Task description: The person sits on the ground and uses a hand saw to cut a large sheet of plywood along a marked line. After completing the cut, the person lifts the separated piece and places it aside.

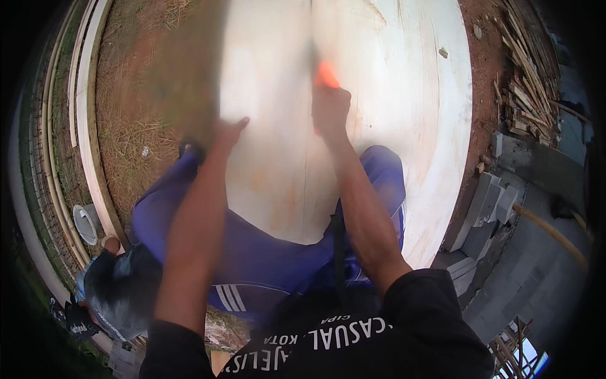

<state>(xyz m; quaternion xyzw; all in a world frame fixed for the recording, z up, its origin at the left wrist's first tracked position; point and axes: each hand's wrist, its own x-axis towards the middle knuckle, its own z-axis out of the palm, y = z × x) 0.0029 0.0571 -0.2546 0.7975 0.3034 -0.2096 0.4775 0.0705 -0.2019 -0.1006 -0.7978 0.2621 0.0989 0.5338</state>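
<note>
A large pale plywood sheet (pixel 271 164) stretches away before me, with my knees at its near end. My right hand (pixel 331 110) is closed around the orange handle (pixel 326 76) of what looks like a handsaw. Its blade is only a dark, blurred streak beyond the fist, in line with a thin dark slit running to the sheet's far part. My left hand (pixel 230 134) grips the sheet's left edge, thumb on top; its other fingers are hidden.
Long timber boards (pixel 93 120) and bamboo poles (pixel 52 139) lie at the left, near a whitish round container (pixel 85 224). Another person in dark clothing (pixel 120 284) is at lower left. Grey blocks (pixel 483 202) and a pile of wood scraps (pixel 527 95) stand at the right.
</note>
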